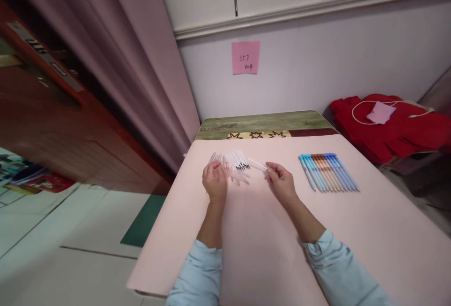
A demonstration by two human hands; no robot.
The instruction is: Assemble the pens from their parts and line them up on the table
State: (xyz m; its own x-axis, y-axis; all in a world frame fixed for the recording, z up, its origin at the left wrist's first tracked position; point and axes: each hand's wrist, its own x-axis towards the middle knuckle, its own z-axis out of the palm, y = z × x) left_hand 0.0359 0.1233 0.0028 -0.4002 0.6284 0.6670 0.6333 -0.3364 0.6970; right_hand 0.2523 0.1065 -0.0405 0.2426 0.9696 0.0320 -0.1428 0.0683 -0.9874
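Note:
My right hand (281,181) pinches one end of a thin white pen refill (258,164), which points left above the table. Between my hands lies a fanned bunch of white pen refills (237,158) with black ends. Several clear plastic pieces (240,176) lie around and under the bunch; their exact kind is too blurred to tell. My left hand (214,184) is at the left side of these pieces, its fingers curled together, and what they hold is hidden. Right of my right hand, a row of pens (327,172) in light blue, brown-beige and darker blue lies side by side.
A pale pink sheet (260,249) covers the table, with a green wood-patterned strip (268,123) at its far edge. Red cloth (387,130) with a white cord lies beyond the right side. A wooden door (88,123) and pink curtain (141,62) stand left.

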